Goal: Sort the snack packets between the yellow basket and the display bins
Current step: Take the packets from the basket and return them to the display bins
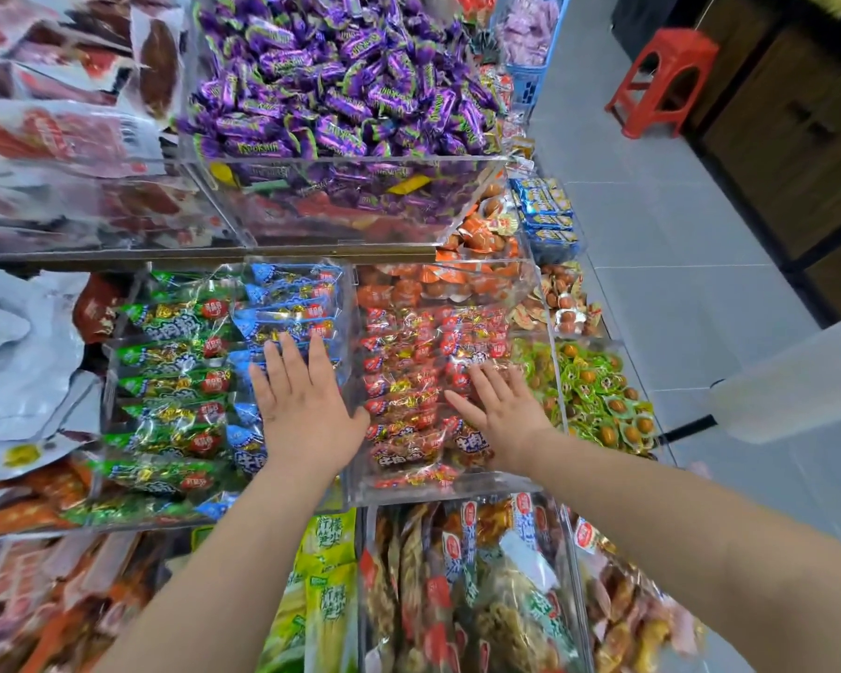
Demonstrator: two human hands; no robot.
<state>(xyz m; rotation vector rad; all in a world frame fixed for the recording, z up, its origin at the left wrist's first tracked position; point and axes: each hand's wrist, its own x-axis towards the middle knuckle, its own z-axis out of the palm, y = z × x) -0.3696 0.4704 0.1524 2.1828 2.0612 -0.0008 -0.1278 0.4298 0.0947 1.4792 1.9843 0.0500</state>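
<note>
Scanning from the far left, we see large red and silver packets (45,133) piled loosely, with a clear bin of green packets (166,381) nearer the middle. Our left hand (302,405) lies flat and released, fingers spread, palm down on the blue packets (287,303) stacked in the right part of that same bin; it grips nothing. Above, on the far shelf, a clear bin holds purple-wrapped sweets (341,85). Just right of the left hand, across a clear divider, a bin of red packets (409,361) is neatly rowed, and our right hand (501,420) rests on them, also flat and released, fingers fanned toward the far side. Beyond the red packets sit orange-wrapped packets (462,279). Near us, below the hands, lime-green packets (331,565) stand upright beside a bin of mixed brown snack packets (472,599). Right of the right hand, green-edged round packets (598,395) fill another bin, with small blue packets (547,211) farther off. On the grey floor at far right stands a red stool (661,80). We cannot see a yellow basket.
</note>
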